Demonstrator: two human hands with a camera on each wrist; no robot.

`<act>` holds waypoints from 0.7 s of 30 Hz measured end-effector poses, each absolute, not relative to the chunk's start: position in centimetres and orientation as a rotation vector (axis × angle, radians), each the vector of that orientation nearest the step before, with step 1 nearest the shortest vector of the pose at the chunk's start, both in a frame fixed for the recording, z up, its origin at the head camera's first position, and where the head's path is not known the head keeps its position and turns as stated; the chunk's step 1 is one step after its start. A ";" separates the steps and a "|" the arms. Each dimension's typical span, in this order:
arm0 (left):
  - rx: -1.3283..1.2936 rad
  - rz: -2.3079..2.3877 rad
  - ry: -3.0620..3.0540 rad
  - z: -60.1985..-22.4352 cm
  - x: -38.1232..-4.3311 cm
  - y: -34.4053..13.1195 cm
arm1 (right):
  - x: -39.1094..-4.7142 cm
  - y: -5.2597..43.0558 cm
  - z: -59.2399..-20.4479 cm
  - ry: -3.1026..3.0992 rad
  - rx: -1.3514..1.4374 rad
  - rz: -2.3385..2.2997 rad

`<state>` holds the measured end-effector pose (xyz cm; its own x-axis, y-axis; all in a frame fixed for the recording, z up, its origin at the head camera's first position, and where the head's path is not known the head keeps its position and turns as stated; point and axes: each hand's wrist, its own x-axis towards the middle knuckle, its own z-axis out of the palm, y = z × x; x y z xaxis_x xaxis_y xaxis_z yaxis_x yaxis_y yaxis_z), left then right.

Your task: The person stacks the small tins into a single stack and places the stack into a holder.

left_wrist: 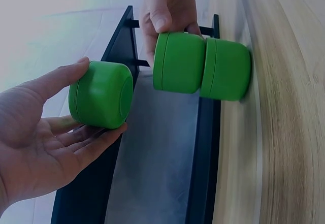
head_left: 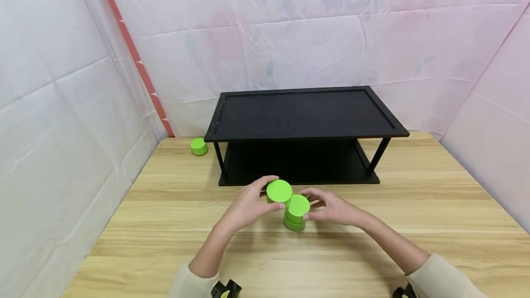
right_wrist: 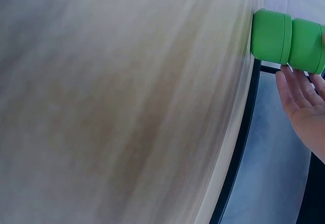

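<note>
My left hand (head_left: 251, 203) holds a small green lidded jar (head_left: 279, 191) between thumb and fingers, raised off the table. In the left wrist view this jar (left_wrist: 101, 94) is tilted, its base facing the other jars. Just to the right, two more green jars stand stacked on the table. My right hand (head_left: 333, 207) grips the upper jar (head_left: 298, 207) from the right, thumb on the near side and fingers behind. The lower jar (head_left: 295, 224) rests on the wood, directly under it. In the right wrist view, fingers (right_wrist: 299, 89) lie along the upper jar's side.
A black two-level rack (head_left: 306, 114) stands behind the hands at the back of the wooden table (head_left: 165, 243). Another green jar (head_left: 199, 146) sits left of the rack near the back edge. White sheeting (head_left: 83, 105) hangs around the table's back and sides.
</note>
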<state>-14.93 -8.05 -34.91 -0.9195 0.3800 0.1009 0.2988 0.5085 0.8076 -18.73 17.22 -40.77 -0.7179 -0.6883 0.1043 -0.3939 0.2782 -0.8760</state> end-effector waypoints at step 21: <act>0.645 1.395 2.638 -34.8 -15.0 -6.8 | -18.8 17.3 -40.7 2.277 -0.973 -1.407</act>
<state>-14.99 -6.81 -34.78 -0.9069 0.4049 0.1166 0.3243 0.4939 0.8068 -18.76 17.25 -40.73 -0.7287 -0.6776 0.0992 -0.3921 0.2940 -0.8717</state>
